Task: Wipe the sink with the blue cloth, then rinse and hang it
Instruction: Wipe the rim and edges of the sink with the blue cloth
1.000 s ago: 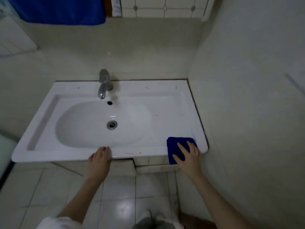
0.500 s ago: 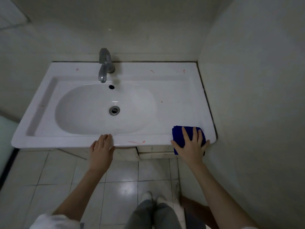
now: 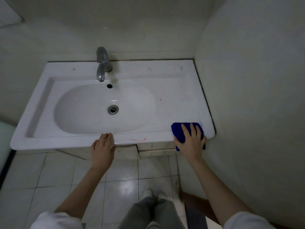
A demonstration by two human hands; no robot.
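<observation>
A white sink [image 3: 173, 90] with an oval basin fills the middle of the view, with a grey tap [image 3: 102, 63] at its back and a metal drain [image 3: 113, 109] in the bowl. Small red marks dot its rim. A folded blue cloth [image 3: 179, 129] lies on the sink's front right corner and hangs a little over the edge. My right hand [image 3: 191, 142] lies flat on the cloth with straight, spread fingers. My left hand [image 3: 102, 150] rests with straight fingers on the sink's front edge, near the middle.
A pale wall [image 3: 247, 96] stands close along the sink's right side, and another runs behind the tap. Below the sink is a tiled floor [image 3: 122, 176], where my legs and feet show.
The view has tilted down, so the blue towel hanging at the top left is out of sight. My right hand has settled flatter over the cloth. My left hand stays on the front edge.
</observation>
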